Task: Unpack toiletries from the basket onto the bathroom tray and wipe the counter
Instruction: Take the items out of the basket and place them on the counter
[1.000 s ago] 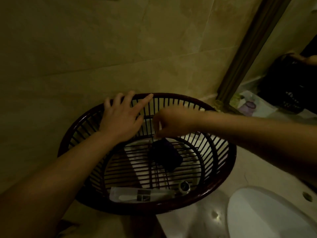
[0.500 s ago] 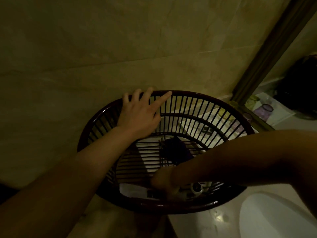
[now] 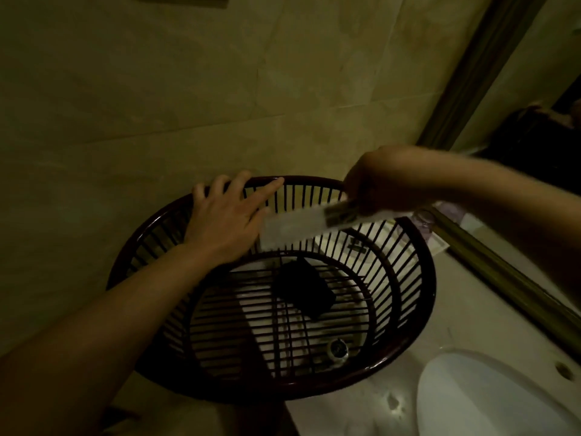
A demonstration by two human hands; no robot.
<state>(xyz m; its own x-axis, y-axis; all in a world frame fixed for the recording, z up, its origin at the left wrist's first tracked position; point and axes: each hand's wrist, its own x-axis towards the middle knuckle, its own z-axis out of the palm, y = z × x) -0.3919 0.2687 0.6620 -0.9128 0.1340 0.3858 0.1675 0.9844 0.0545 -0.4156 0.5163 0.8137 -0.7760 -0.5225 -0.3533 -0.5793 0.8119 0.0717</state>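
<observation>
A: Entry, unpacking step. The right hand (image 3: 374, 187) was closed around one end of a flat white packet (image 3: 301, 226) with a dark label band, holding it in the air above the far rim of the basket (image 3: 418, 347). The packet was blurred, so its contents could not be read.

B: And the left hand (image 3: 226, 218)?

A: Laid flat on the basket's far-left rim, fingers spread and loose, gripping nothing. I judged it was there to steady the basket.

B: What remained inside?

A: A dark, roughly square item (image 3: 303, 291) near the middle of the slatted floor, and a small round, shiny object (image 3: 338, 352) by the near wall. Neither could be identified in the dim light. Something pale showed through the slats, but whether it lay in or under the basket I could not tell.

B: The tray?

A: Not clearly seen. Pale items (image 3: 440, 221) sat on the counter (image 3: 345, 410) just past the basket's right side, beside the mirror frame (image 3: 465, 80); the tray may have been there. The sink (image 3: 490, 404) lay at lower right.

B: So, stage?

A: Mid-unpack, by my reading. The next move likely called for carrying the packet rightward, clear of the rim, and setting it flat. Two items would follow; wiping was not yet begun.
</observation>
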